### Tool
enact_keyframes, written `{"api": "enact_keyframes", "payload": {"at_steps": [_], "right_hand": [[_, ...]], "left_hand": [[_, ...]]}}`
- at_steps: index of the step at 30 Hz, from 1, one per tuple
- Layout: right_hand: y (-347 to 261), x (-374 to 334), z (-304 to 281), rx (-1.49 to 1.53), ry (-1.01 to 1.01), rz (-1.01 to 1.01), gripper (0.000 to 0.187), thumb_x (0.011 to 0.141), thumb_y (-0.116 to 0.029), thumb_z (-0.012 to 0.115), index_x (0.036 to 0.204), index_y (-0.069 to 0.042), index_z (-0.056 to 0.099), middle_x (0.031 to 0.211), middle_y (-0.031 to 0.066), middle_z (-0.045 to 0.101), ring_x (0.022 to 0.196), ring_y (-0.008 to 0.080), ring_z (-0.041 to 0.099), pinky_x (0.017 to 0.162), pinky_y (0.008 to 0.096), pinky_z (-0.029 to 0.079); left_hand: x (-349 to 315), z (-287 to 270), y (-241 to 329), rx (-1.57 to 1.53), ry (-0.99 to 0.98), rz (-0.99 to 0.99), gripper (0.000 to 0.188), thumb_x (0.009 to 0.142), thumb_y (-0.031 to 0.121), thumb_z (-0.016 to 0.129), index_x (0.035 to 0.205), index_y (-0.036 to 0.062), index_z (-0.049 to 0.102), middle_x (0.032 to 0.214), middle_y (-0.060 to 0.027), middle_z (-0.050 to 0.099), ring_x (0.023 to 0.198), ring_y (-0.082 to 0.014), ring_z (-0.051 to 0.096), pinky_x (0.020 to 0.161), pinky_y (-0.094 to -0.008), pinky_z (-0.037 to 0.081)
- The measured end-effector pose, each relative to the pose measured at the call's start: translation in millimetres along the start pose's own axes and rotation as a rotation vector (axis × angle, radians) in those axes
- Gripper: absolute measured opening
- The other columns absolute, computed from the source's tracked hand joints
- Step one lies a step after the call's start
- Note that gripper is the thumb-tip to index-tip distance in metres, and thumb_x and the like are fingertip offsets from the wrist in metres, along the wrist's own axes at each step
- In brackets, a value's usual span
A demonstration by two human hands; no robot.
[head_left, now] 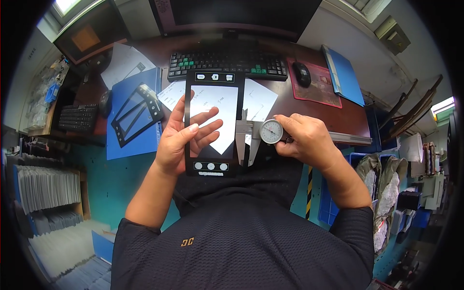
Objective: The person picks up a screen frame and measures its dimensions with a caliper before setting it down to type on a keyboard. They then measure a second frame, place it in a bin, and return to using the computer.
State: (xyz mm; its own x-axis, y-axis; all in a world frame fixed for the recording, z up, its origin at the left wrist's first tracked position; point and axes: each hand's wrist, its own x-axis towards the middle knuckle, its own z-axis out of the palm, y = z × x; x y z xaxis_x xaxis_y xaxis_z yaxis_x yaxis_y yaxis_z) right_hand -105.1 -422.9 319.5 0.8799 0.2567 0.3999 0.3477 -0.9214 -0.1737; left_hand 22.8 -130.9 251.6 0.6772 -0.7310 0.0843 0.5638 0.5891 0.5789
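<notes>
My left hand holds a tall black-framed panel with a clear window by its left side. Several of its fingers show through the window, spread apart behind it. White cut-outs line the panel's top and bottom borders. In my right hand is a dial caliper with a round white face, pinched between thumb and fingers. The caliper's jaws lie at the panel's right border; whether they grip it tightly I cannot tell.
Behind the panel are white paper sheets and a black keyboard. Two more black frames lie on a blue folder at left. A mouse rests on a red mat, beside another blue folder. A monitor stands at the back.
</notes>
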Motion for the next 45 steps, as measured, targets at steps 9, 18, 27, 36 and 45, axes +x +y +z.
{"api": "enact_keyframes", "payload": {"at_steps": [9, 18, 27, 36, 45], "right_hand": [[4.4, -1.2, 4.8, 0.015, -0.028, 0.023, 0.041, 0.071, -0.016, 0.078, 0.109, -0.004, 0.069, 0.077, 0.0113, 0.065, 0.068, 0.0286, 0.067, 0.065, 0.0389, 0.057], [5.1, -0.9, 7.8, 0.050, 0.010, 0.007, 0.044, 0.067, -0.008, 0.076, 0.109, 0.000, 0.068, 0.074, 0.0125, 0.063, 0.066, 0.0293, 0.066, 0.062, 0.0386, 0.055], [5.5, -1.6, 8.7, 0.049, -0.005, 0.016, 0.045, 0.066, -0.009, 0.077, 0.109, 0.000, 0.067, 0.074, 0.0125, 0.062, 0.065, 0.0294, 0.065, 0.061, 0.0387, 0.055], [5.4, -1.2, 8.4, 0.073, 0.004, 0.015, 0.043, 0.067, -0.009, 0.076, 0.109, -0.001, 0.068, 0.074, 0.0124, 0.062, 0.065, 0.0297, 0.065, 0.061, 0.0390, 0.054], [5.6, -2.1, 9.1, 0.077, 0.005, 0.023, 0.043, 0.067, -0.009, 0.076, 0.108, -0.001, 0.068, 0.074, 0.0123, 0.062, 0.066, 0.0295, 0.065, 0.061, 0.0393, 0.054]], "left_hand": [[2.6, -2.2, -3.2, 0.004, 0.020, 0.000, 0.072, 0.102, -0.006, 0.047, 0.163, 0.0231, 0.022, 0.149, -0.0332, 0.046, 0.132, -0.0429, 0.058, 0.108, -0.0505, 0.055], [3.0, -0.7, -2.6, 0.017, 0.026, 0.003, 0.072, 0.102, -0.005, 0.047, 0.163, 0.0230, 0.022, 0.149, -0.0335, 0.046, 0.132, -0.0428, 0.058, 0.107, -0.0500, 0.055], [3.8, -1.1, -3.3, 0.037, 0.025, 0.010, 0.073, 0.102, -0.005, 0.045, 0.164, 0.0205, 0.019, 0.150, -0.0318, 0.046, 0.132, -0.0437, 0.058, 0.106, -0.0510, 0.056], [5.0, 0.4, -2.5, 0.025, 0.023, -0.004, 0.070, 0.102, -0.004, 0.048, 0.162, 0.0229, 0.023, 0.149, -0.0330, 0.046, 0.131, -0.0421, 0.059, 0.106, -0.0501, 0.056], [5.3, 0.4, -3.0, 0.023, 0.031, -0.004, 0.070, 0.102, -0.005, 0.048, 0.162, 0.0230, 0.024, 0.149, -0.0329, 0.046, 0.130, -0.0418, 0.060, 0.105, -0.0498, 0.056]]}}
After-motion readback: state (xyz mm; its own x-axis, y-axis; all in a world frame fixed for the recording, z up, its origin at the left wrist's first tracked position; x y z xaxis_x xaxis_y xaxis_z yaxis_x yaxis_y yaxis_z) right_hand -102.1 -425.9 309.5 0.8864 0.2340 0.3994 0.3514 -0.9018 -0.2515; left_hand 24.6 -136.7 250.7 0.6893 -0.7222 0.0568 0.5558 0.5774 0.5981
